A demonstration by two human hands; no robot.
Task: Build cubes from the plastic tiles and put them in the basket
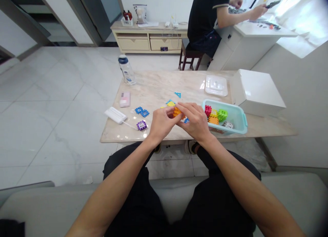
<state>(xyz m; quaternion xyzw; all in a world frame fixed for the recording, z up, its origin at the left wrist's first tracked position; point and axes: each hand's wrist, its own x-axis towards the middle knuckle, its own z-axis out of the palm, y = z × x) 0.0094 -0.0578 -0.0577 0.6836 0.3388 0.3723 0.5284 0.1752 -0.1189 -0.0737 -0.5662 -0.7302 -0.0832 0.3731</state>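
Observation:
Both hands meet over the front middle of the marble table (153, 83). My left hand (161, 122) and my right hand (196, 121) are closed together on an orange toy block piece (176, 112), which shows between the fingertips. Just behind them lie yellow and blue pieces (170, 102) and a blue triangle (177, 94). Two blue pieces (141, 111) and a purple piece (141, 125) lie to the left. A teal bin (238, 115) holding red, orange and green blocks sits right of my right hand.
A clear lid (216, 85) and a white box (257, 92) stand at the table's right. A water bottle (126, 69), a pink card (125, 99) and a white oblong device (115, 115) are at the left. Another person (210, 15) sits at a white desk behind.

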